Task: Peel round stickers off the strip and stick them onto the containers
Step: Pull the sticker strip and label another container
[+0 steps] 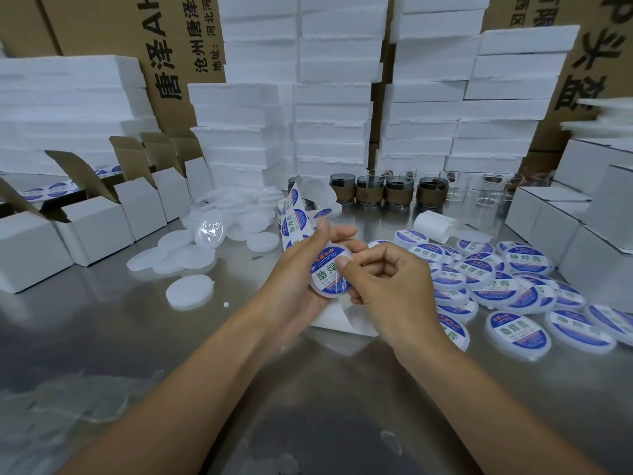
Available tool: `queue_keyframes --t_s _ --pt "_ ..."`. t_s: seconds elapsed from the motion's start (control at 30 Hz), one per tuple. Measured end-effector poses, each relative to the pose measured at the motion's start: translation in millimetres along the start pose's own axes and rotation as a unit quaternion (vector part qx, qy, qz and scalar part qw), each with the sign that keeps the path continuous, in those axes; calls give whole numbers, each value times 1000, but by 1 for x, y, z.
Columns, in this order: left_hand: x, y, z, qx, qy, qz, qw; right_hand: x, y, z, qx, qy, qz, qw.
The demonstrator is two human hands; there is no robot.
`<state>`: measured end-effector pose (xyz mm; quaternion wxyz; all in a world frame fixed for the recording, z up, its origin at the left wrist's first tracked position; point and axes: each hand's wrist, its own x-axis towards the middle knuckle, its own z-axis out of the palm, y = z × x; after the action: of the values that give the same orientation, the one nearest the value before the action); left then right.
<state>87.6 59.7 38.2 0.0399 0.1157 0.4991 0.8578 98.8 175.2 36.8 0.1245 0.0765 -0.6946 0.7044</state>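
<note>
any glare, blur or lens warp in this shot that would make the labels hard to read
head view: even, soft light; the sticker on the held container is sharp and legible; the steel table shows only a dull sheen; the white stack at the right edge is motion-smeared; wide-angle warp tilts the foam boxes near the edges

The table (102, 323) is bare metal, smooth and dully reflecting. The container (324, 293) is cloudy white plastic, matt; its sticker (323, 274) is glossy printed paper. The strip (295, 219) is smooth white paper. The stacked blocks (329, 97) look like rough white foam.
</note>
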Motion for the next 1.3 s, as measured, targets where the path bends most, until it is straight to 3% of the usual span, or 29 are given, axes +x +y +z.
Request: queue_keyframes --t_s 0.13,0.27,0.5,0.57,0.63,0.7,0.77,0.87,1.03,1.3 --pt "-4 0 1 5 -25 5 1000 -1 2 -1 -30 23 -31 999" --pt "-4 1 2 -16 -28 2 999 -2 2 -1 -103 36 -119 987" --pt "-3 2 2 -3 -36 1 999 -7 9 -2 -316 8 -173 933" --pt "-3 2 1 -12 -41 8 999 -5 7 -3 -274 11 -125 954" --pt "-2 3 -1 -25 -48 10 998 -2 2 -4 -145 -11 -38 989" --pt "-1 3 -3 -37 -60 6 998 1 -2 -5 -47 -46 17 998" --pt "-1 3 -4 -34 -67 5 997 3 -3 -5 5 -67 20 998" --pt "0 0 -5 10 -43 11 999 4 -2 -6 -7 -66 -2 998" --pt "-1 -5 -8 190 56 42 979 5 1 -9 -8 -10 -5 1000" --pt "-8 -3 -12 180 69 63 979 4 0 -8 -13 -48 -27 998"
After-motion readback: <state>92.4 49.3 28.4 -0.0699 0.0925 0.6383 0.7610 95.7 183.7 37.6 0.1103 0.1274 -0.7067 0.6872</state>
